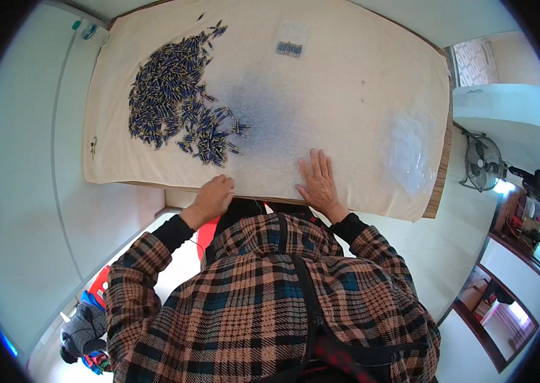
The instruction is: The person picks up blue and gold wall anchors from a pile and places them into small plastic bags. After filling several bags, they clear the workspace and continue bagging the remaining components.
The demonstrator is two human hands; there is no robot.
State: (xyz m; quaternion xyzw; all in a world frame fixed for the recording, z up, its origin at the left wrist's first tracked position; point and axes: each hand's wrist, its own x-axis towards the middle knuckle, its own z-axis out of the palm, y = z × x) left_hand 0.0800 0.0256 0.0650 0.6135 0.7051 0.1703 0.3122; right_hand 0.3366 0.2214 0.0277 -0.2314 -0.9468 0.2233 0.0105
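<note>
My right hand (319, 184) lies flat, fingers spread, on the cream cloth (346, 115) near the table's front edge. To its left, my left hand (213, 198) is at that same edge with its fingers curled in. Whatever those fingers hold, if anything, is hidden. Just beyond the left hand spreads a big pile of small dark-blue cylinders with brass-coloured ends (171, 89). A looser cluster of the same pieces (211, 142) reaches toward me. A bluish smudge (260, 112) marks the cloth beside the pile.
At the far middle lies a clear bag (291, 41) with a row of the same pieces. A stack of clear plastic bags (408, 156) rests at the right. Small dark bits (93, 147) lie by the left edge. A fan (482, 163) stands right of the table.
</note>
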